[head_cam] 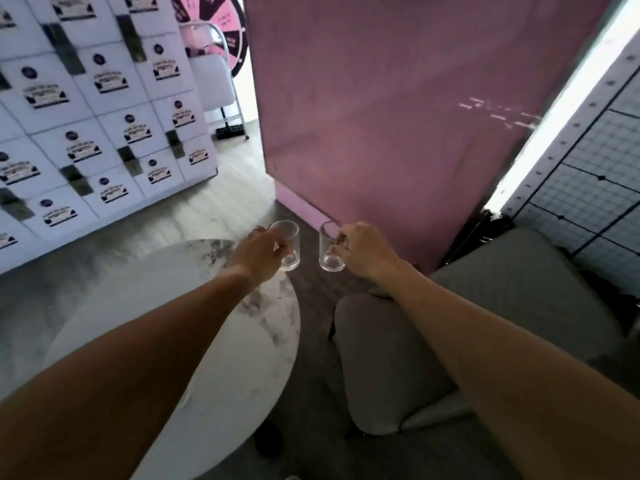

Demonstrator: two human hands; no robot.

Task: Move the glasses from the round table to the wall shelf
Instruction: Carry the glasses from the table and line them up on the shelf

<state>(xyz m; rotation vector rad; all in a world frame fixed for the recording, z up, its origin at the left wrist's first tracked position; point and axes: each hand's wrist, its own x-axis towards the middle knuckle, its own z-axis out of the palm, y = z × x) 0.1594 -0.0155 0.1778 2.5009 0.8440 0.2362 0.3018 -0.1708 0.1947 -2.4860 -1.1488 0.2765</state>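
Two hands closed; left hand (260, 252) grips glass (288, 244); right hand (363, 251) second glass (330, 247)

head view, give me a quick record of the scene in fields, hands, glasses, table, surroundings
left hand: closed around the left glass mug, held in the air
right hand: fingers on the right glass mug, also lifted
mugs: clear, upright, look empty, apart from each other
round table: white marble top, below the left arm, no glass visible on it
ahead: pink wall panel
right: grey sofa
left: stacked white boxes
wall shelf: not in view
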